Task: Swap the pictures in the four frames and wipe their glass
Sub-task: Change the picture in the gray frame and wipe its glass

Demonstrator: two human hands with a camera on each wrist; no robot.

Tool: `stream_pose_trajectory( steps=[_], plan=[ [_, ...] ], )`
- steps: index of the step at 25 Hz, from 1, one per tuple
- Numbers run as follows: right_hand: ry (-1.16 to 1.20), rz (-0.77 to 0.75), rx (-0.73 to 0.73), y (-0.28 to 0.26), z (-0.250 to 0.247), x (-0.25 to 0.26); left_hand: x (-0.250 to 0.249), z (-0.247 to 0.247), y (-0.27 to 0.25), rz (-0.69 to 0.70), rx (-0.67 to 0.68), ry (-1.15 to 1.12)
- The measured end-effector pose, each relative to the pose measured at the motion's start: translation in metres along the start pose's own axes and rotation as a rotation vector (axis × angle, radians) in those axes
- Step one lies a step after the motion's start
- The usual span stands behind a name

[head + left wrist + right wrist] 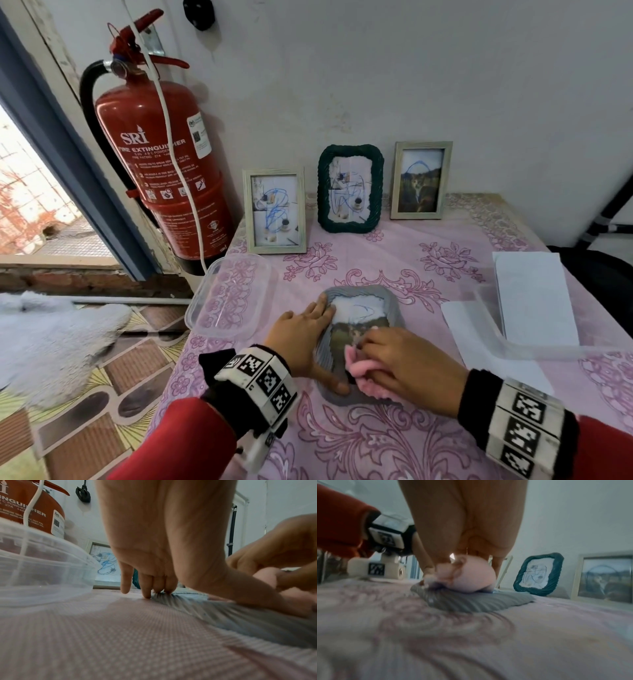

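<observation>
Rubbing with the pink cloth (359, 368) bunched in my right hand (404, 366), I work the near end of the grey frame (394, 308); my flat left hand (301, 335) steadies its left edge, long axis running away from me.

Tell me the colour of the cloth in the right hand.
Pink cloth; the head view shows it best.
</observation>
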State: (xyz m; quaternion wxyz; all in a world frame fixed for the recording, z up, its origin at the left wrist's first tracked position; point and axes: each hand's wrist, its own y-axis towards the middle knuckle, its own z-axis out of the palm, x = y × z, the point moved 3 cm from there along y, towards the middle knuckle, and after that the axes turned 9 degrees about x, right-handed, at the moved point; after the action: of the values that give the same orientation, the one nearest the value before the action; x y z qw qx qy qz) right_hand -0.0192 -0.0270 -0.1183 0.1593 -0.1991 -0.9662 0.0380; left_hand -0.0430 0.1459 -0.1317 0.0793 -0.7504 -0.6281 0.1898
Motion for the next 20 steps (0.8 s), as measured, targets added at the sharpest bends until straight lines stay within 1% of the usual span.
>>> stream_pose_trajectory(
  steps=[4, 7, 10, 12, 14, 16, 18, 20],
  plan=[
    [-0.125, 0.088, -0.006, 0.003, -0.009, -0.023, 0.0, 0.001, 0.0, 0.013, -0.011, -0.011],
    [-0.226, 0.17, -0.023, 0.026, -0.018, -0.041, -0.001, 0.001, 0.002, 0.019, -0.016, -0.013],
    [-0.213, 0.243, -0.003, 0.053, -0.027, -0.049, -0.001, 0.001, 0.003, 0.023, -0.022, -0.012],
    [-0.146, 0.223, 0.021, 0.059, -0.027, -0.043, -0.002, 0.001, 0.003, 0.017, -0.02, -0.009],
    [-0.104, 0.152, 0.056, 0.052, -0.021, -0.029, -0.002, 0.001, 0.003, 0.002, -0.018, -0.002],
    [-0.116, 0.064, 0.089, 0.036, -0.01, -0.012, -0.002, 0.001, 0.003, -0.006, -0.007, 0.019],
    [-0.109, 0.014, 0.095, 0.015, -0.003, -0.001, -0.002, 0.0, 0.002, -0.01, 0.001, 0.03],
    [-0.242, -0.004, 0.053, -0.003, -0.002, 0.0, -0.002, 0.0, 0.001, -0.008, 0.013, 0.031]
  ],
)
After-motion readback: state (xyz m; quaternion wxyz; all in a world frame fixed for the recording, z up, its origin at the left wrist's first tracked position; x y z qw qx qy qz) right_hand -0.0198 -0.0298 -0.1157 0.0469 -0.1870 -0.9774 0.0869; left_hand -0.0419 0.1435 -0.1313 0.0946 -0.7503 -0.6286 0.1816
